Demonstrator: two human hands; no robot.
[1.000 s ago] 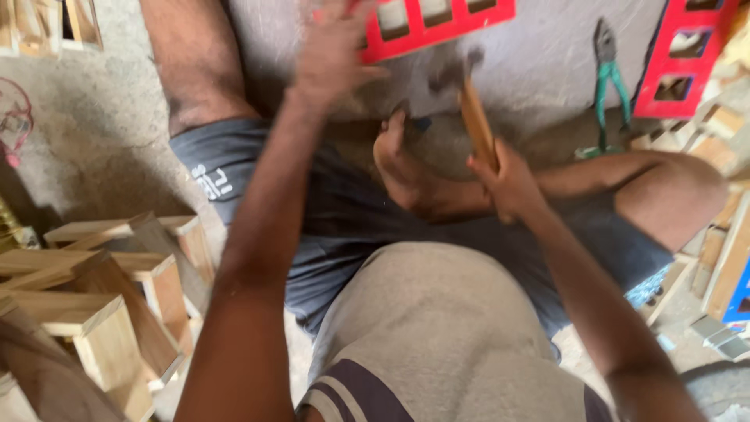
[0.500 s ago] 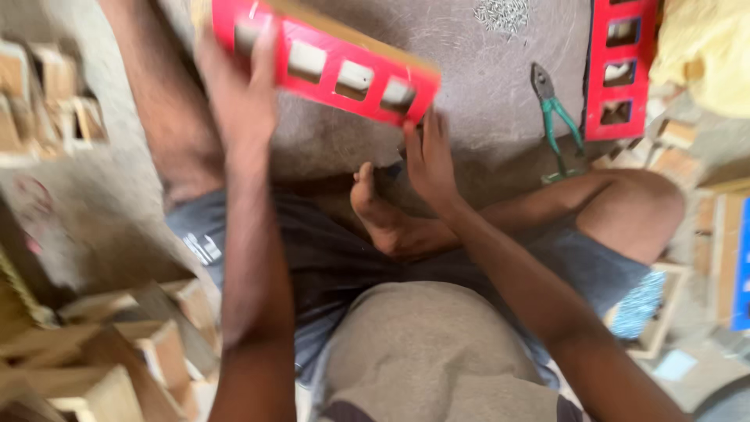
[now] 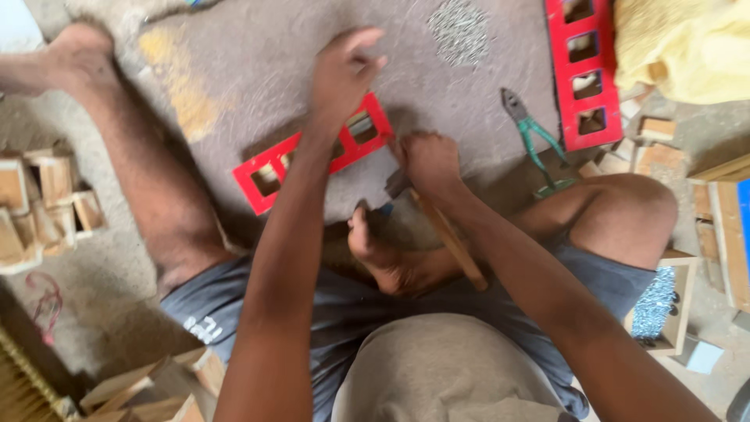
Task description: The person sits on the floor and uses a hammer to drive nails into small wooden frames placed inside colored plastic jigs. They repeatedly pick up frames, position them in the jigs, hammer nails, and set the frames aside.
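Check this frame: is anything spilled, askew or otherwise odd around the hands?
A heap of small nails lies loose on the floor, not in a container. The red wooden frame under the left hand lies slanted. The right hand grips a hammer; green pliers lie on the floor nearby. Nothing looks damaged.

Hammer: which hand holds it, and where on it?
The right hand grips the hammer near the head end of its wooden handle. The left hand presses on the red frame.

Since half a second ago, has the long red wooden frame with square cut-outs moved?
Yes. The long red wooden frame, held raised then, now lies on the grey floor beside the green-handled pliers, under the left hand.
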